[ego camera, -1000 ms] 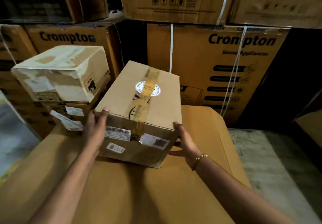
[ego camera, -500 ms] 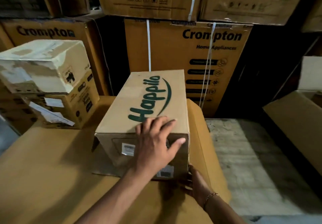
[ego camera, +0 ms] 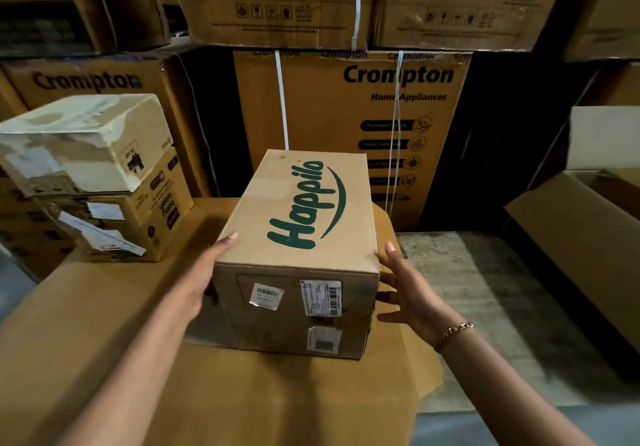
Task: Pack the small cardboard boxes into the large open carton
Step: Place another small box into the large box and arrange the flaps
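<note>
Happilo box (ego camera: 298, 210): on the flat cardboard top (ego camera: 104, 341), between both hands.
Left hand (ego camera: 197, 279): fingers (ego camera: 221, 245) straight, flat against its left side.
Right hand (ego camera: 414, 295): fingers (ego camera: 394, 255) spread, just beside its right side.

Both our arms reached forward, and our left hand (ego camera: 202, 282) was flat, fingers straight, palm turned inward. Our right hand (ego camera: 414, 295) faced it, fingers spread and loose.
</note>
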`<state>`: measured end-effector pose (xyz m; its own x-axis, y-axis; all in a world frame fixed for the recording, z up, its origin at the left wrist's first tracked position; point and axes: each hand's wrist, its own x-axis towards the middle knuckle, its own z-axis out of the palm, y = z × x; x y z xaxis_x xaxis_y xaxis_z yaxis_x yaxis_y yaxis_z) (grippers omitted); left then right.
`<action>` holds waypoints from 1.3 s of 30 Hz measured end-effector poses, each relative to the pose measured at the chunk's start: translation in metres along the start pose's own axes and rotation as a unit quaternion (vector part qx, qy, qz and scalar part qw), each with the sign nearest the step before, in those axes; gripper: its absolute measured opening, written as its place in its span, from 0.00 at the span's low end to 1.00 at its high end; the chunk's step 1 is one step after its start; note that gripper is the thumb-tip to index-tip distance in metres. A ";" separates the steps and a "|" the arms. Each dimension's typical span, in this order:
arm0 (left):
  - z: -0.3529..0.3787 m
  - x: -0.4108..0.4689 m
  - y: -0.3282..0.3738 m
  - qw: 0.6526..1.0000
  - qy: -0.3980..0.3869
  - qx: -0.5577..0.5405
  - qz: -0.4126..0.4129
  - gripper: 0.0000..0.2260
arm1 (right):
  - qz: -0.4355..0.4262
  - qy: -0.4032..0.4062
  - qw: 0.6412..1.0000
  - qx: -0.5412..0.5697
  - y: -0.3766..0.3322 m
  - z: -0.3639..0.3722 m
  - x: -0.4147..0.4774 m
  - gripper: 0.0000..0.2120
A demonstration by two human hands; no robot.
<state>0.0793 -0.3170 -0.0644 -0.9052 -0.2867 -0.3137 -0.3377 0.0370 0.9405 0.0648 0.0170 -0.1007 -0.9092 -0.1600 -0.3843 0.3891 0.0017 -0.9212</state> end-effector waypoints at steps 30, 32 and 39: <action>-0.023 -0.071 0.054 0.916 0.037 0.152 0.369 0.19 | -0.027 0.094 0.995 0.002 0.013 -0.022 0.034 0.18; -0.040 -0.029 0.043 0.945 0.074 0.268 0.174 0.28 | -0.028 0.066 0.997 -0.029 -0.009 -0.009 0.033 0.21; -0.019 0.018 0.013 0.990 -0.115 0.001 -0.078 0.30 | 0.012 0.040 0.996 -0.073 -0.042 0.027 0.046 0.18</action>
<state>0.0641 -0.3401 -0.0555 -0.8764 -0.0629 -0.4774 -0.4790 0.0110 0.8778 0.0105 -0.0175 -0.0778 -0.9112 -0.0794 -0.4041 0.3901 0.1482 -0.9088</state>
